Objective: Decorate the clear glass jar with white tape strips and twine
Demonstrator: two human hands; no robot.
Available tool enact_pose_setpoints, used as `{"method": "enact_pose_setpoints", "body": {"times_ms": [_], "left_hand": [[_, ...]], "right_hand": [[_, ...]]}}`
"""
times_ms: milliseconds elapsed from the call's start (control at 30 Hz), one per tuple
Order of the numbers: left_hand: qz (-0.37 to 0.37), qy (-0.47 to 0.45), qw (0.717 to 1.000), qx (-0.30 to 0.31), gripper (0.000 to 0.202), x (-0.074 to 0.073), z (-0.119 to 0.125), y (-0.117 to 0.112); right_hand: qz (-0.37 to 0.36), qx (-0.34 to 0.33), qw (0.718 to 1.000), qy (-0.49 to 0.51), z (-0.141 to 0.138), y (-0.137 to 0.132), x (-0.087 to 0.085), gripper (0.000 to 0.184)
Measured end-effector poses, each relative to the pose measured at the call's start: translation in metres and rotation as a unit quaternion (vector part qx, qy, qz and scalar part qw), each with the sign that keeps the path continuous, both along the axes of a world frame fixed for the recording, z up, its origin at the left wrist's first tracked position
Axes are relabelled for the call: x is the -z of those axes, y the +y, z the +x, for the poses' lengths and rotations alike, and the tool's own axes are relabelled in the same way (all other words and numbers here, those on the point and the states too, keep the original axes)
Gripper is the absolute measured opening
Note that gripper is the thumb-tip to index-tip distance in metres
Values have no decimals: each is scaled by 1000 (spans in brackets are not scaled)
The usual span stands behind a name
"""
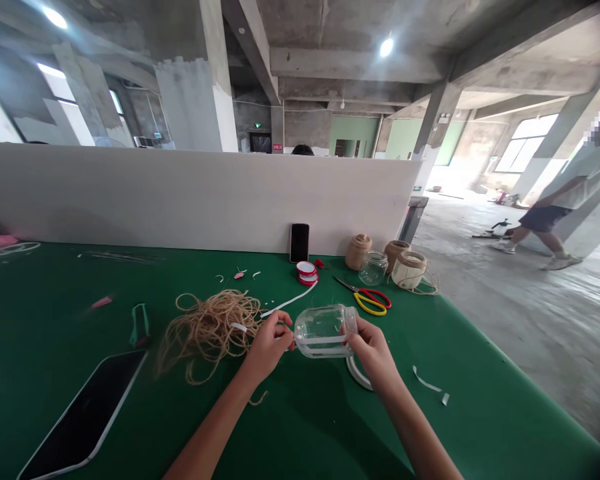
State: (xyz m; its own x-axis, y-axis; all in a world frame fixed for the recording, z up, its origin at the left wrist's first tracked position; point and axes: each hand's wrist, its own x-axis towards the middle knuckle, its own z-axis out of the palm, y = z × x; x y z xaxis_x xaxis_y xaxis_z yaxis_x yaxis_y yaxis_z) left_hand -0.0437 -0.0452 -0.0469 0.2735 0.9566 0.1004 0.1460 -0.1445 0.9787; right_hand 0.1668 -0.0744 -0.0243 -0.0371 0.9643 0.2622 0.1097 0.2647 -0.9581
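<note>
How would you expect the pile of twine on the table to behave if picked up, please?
The twine looks floppy: thin strands in loose loops, so it would probably sag. It is likely light for its bulk. Its tangled coils may well snag and trail.

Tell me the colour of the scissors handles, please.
Red and yellow scissors handles, best in the head view.

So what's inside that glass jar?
The clear glass jar looks empty, with a white strip across it. The left hand and right hand hide parts of it.
</note>
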Motion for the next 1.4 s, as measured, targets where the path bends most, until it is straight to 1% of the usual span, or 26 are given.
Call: {"method": "enact_pose_setpoints", "body": {"times_ms": [100,200,367,533,667,767,833,900,967,1067,1133,1200,1267,1400], "left_hand": [[-13,-26,999,-14,15,3,1,1],[-9,-53,998,-28,16,4,1,1],[-17,-83,996,-37,18,1,2,-1],[-38,-93,994,-50,20,-2,1,0],[-56,-100,992,-61,21,0,1,2],[-73,-116,989,-57,21,0,1,4],[-83,-131,986,-57,22,0,0,5],[-87,-150,983,-66,23,0,-1,5],[-71,-157,982,-73,23,0,-2,4],[-23,-122,991,-58,20,-1,-2,2],[-4,-83,996,-30,20,-2,-2,0],[13,-37,999,-6,25,-4,-3,0],[36,12,999,-4,31,-5,-3,-1],[88,89,992,-18,30,-5,-3,-2]], "right_hand": [[15,-1,1000,11,-4,-3,3,6],[20,3,999,28,-6,-4,7,7],[27,21,998,46,-7,-4,12,7],[27,33,997,72,-10,-4,21,7],[23,42,995,89,-10,-1,27,8],[20,42,994,99,-9,0,29,8],[13,49,991,120,-7,2,30,9],[1,70,984,165,-5,4,32,10],[-13,100,973,209,-3,7,34,10],[-27,119,964,236,1,10,35,12],[-29,109,966,233,3,10,35,12],[-28,96,970,222,5,10,36,12],[-32,81,973,213,5,9,37,12],[-36,53,973,223,2,8,36,11]]}}
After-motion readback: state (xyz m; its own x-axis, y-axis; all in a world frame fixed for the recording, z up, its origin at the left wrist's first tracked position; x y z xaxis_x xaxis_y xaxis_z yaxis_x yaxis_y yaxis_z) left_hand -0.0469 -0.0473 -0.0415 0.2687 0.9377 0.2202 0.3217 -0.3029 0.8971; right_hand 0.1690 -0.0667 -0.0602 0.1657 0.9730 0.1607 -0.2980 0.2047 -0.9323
